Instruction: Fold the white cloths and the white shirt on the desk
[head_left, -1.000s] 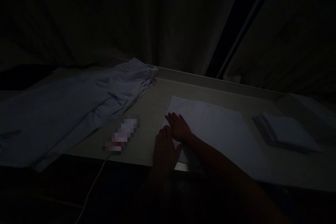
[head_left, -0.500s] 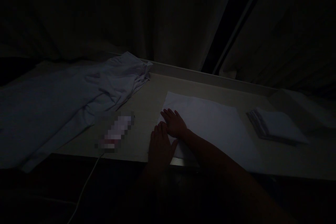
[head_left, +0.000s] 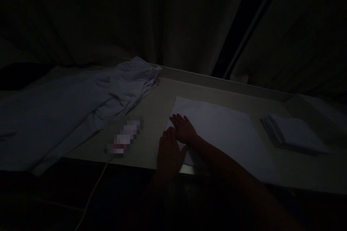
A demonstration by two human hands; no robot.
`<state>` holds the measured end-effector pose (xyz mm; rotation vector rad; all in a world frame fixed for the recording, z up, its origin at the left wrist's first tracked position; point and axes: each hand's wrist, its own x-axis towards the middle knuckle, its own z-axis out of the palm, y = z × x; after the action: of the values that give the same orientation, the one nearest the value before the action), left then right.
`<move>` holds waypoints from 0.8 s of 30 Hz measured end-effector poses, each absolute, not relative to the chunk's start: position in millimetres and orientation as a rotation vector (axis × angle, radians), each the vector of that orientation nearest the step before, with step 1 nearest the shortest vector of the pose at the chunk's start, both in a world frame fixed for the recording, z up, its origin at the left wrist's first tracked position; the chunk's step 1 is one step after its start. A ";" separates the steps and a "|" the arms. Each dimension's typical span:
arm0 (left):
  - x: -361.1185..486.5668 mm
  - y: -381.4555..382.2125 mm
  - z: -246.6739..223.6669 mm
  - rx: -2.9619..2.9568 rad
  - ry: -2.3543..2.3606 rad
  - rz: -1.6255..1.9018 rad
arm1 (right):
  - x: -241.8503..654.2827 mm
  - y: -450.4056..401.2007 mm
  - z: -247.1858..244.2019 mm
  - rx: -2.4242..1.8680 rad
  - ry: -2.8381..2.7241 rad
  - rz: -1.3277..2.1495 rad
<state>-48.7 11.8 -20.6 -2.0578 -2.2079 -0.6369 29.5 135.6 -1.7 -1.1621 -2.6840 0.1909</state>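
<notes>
A pale sheet of cloth (head_left: 225, 130) lies flat and smooth on the table in dim light. My right hand (head_left: 184, 129) rests palm down near its left edge, fingers stretched toward the upper left. Just below and left of it is my left hand (head_left: 170, 151), also flat, its thumb out to the side and its fingertips touching or almost touching the right hand. Part of the cloth's left edge is hidden under both hands. Neither hand grips anything.
Left on the table (head_left: 148, 115) spreads a rumpled pale garment or sheet (head_left: 81, 104). Nearer is a blurred-out device (head_left: 124, 135) with a white cable (head_left: 93, 191) hanging off the front edge. A folded cloth stack (head_left: 296, 133) sits at right. Dark curtains (head_left: 184, 25) hang behind.
My view has shifted slightly, so everything appears a little farther right and lower. Both hands stay flat at the same spot on the cloth.
</notes>
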 end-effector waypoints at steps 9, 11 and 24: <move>-48.3 9.9 -26.4 -2.014 -2.208 -0.624 | 29.6 134.9 2.6 -1.167 -2.625 0.244; -48.4 10.2 -24.5 -2.011 -2.213 -0.629 | 30.5 130.6 9.0 -1.153 -2.620 0.236; -54.5 10.5 -18.3 -2.187 -2.165 -0.589 | 23.8 57.3 23.3 -1.013 -2.815 0.433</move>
<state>-54.5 10.5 -18.3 -2.1872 -2.1651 -0.5893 23.8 57.3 23.3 -1.0130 -2.8152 0.4332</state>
